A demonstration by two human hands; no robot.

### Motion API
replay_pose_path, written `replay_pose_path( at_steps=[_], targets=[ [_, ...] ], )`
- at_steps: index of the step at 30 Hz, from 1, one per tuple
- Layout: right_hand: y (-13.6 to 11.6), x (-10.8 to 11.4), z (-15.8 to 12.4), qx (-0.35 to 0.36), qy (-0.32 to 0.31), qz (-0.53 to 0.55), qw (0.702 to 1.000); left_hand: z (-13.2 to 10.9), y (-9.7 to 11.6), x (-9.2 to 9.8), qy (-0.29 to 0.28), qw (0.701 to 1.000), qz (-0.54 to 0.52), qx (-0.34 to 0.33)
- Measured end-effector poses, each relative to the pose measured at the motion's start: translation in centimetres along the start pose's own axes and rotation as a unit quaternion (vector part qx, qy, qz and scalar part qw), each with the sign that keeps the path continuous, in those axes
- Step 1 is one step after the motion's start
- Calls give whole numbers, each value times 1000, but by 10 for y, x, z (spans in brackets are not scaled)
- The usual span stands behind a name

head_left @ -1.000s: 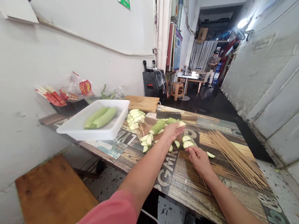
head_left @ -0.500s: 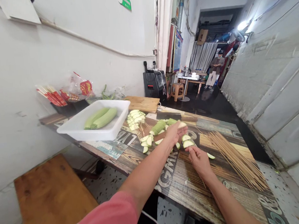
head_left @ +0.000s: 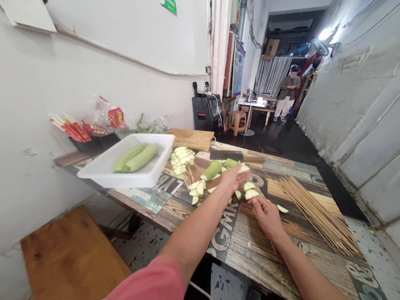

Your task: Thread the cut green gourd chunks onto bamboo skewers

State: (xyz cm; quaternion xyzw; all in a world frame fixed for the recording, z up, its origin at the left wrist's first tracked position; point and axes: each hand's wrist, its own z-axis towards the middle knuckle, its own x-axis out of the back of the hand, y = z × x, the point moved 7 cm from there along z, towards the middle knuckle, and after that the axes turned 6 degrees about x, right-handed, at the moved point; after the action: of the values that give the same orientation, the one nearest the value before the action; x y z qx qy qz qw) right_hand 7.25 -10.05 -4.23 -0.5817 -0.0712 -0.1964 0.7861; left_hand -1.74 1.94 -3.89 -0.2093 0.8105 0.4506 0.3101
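Note:
My left hand (head_left: 235, 178) reaches over the table and pinches a pale green squash slice (head_left: 243, 169) at the upper end of a thin skewer. My right hand (head_left: 264, 209) is closed round that skewer below two threaded slices (head_left: 250, 190). Left of my hands lie sliced squash pieces (head_left: 212, 171) on a brown board. Beyond them is a pile of skewered slices (head_left: 182, 159), its sticks pointing toward me. A single slice (head_left: 282, 208) rests right of my right hand. Many bare wooden skewers (head_left: 316, 215) lie spread at the right.
A white tub (head_left: 140, 178) with two whole squashes (head_left: 134, 159) stands at the left. Behind are a wooden board (head_left: 192, 139), a dark cleaver (head_left: 226, 155) and packaged chopsticks (head_left: 72, 128). A brown stool (head_left: 70, 262) is at lower left. A person (head_left: 288, 92) stands far back.
The view has shifted very slightly. Both hands keep almost the same pose around the skewer and slices. The far person's body and legs have moved a little.

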Motion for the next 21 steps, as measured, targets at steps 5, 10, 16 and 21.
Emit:
replay_pose_path(
  at_steps=[5,10,16,21],
  targets=[
    [3,2,0,5,14,-22,1000,3,-3,1,2,1000,7,-12],
    [3,5,1,20,35,-53,998,4,-9,-1,-2,1000,18,-13],
    [-2,8,3,30,56,-73,995,0,-17,-4,-1,999,38,-11],
    [0,10,6,24,63,-109,992,-2,-26,-9,-9,998,63,2]
  ],
)
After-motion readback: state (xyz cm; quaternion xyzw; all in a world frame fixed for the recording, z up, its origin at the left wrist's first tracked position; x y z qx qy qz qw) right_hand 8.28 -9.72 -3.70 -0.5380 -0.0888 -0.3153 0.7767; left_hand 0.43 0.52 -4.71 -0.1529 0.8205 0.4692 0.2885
